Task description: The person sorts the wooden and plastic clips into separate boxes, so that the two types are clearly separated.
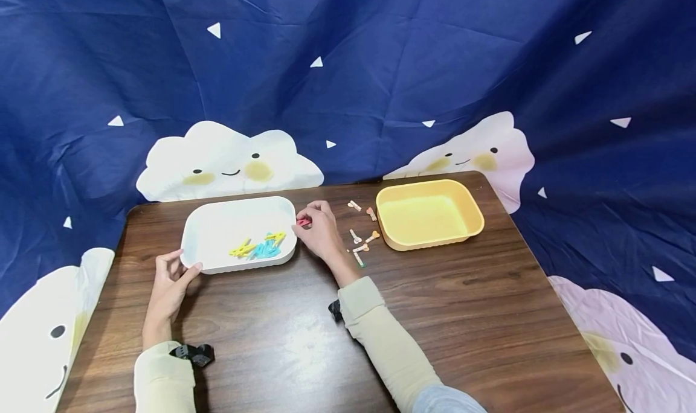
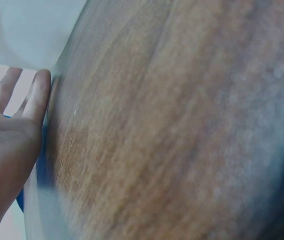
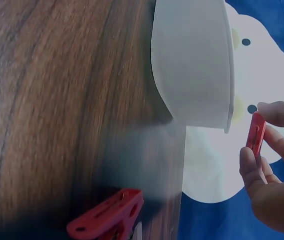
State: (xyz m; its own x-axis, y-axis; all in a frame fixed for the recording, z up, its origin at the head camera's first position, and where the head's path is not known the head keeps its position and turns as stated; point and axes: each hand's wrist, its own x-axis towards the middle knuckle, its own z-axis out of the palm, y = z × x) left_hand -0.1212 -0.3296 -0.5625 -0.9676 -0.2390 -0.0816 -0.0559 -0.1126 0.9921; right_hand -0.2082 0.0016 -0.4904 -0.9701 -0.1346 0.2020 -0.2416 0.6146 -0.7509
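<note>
My right hand point(image 1: 321, 229) pinches a red clothespin point(image 3: 255, 132) between thumb and fingertips, just beside the right end of the white tray point(image 1: 228, 217). Inside that tray, toward the front right, lie several yellow clothespins point(image 1: 243, 248) and several blue clothespins point(image 1: 266, 249). At the tray's front left corner, my left hand point(image 1: 170, 286) holds the rim between thumb and fingers. The left wrist view shows some of its fingers point(image 2: 37, 97) fairly straight against the tray's outer wall. A second red clothespin point(image 3: 106, 215) appears low in the right wrist view, partly cut off.
Several small decorated pegs point(image 1: 360, 248) lie scattered on the wooden table point(image 1: 462, 316) between the tray and a yellow bin point(image 1: 429, 217) at the right. Behind the table hangs a dark blue curtain point(image 1: 359, 69) with cloud faces.
</note>
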